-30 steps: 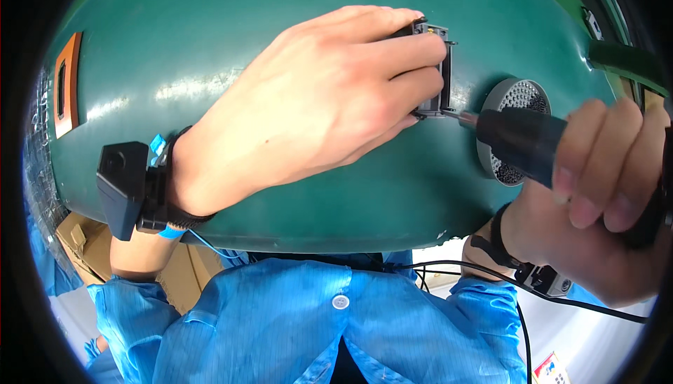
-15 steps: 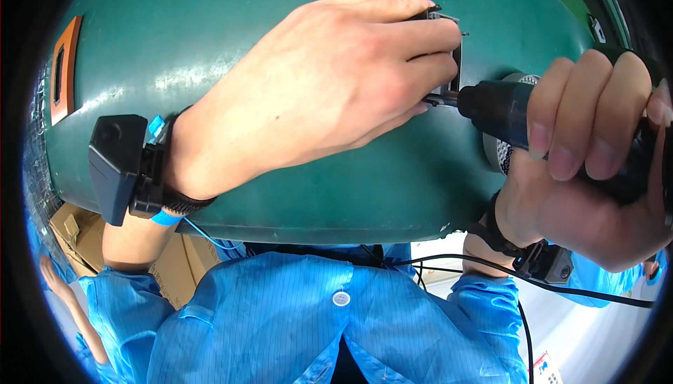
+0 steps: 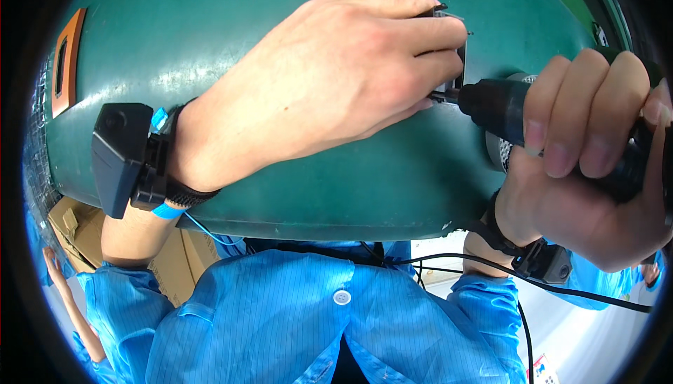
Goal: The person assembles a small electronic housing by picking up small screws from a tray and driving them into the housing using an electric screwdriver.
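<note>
My left hand (image 3: 371,61) is closed over a small black and grey part (image 3: 460,54) on the green table, hiding most of it. Only its right edge and a dark corner at the top show past my fingers. My right hand (image 3: 589,124) grips a black electric screwdriver (image 3: 498,107), its fingers wrapped round the body. The driver lies nearly level, pointing left, and its thin bit (image 3: 446,96) meets the near right corner of the part, beside my left fingertips. Whether a screw sits at the tip is hidden.
Behind the screwdriver stands a round metal container (image 3: 499,151) with a mesh-like texture, partly hidden. An orange frame (image 3: 68,65) lies at the table's (image 3: 336,194) far left. Below are cardboard boxes (image 3: 184,258) and a black cable (image 3: 491,277). Other people's arms (image 3: 70,300) show at the rims.
My left hand and the part have shifted very slightly right and up. The screwdriver bit stays at the part's near corner, and both grips are unchanged.
</note>
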Available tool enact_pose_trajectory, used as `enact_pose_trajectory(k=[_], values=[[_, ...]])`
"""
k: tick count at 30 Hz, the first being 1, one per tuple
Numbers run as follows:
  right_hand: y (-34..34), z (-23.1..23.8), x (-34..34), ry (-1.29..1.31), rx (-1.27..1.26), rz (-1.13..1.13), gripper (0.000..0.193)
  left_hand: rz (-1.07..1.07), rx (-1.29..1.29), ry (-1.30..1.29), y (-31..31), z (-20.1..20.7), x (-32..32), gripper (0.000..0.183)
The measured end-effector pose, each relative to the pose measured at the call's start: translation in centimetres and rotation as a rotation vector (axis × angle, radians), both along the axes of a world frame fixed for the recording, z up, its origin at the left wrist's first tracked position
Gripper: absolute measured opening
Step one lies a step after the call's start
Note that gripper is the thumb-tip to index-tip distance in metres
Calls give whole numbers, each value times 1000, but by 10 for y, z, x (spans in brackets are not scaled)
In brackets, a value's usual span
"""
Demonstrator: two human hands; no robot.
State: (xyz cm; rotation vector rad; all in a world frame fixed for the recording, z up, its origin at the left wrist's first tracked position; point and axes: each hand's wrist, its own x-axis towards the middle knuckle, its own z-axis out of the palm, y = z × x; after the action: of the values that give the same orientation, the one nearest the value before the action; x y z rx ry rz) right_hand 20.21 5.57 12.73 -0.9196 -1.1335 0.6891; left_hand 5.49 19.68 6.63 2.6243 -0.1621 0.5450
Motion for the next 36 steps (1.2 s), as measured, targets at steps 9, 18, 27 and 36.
enact_pose_trajectory(k=[9,18,27,36], values=[[16,9,-14,-36,-33,-30,13,10,34,-36,10,0,-3,44],[1,-4,-36,211,52,-264,28,3,-8,-52,-7,-17,-23,32],[-47,57,72,83,358,-557,18,552,115,-212,113,41,11,20],[-42,21,76,173,368,-630,18,814,364,-180,179,6,32,46]])
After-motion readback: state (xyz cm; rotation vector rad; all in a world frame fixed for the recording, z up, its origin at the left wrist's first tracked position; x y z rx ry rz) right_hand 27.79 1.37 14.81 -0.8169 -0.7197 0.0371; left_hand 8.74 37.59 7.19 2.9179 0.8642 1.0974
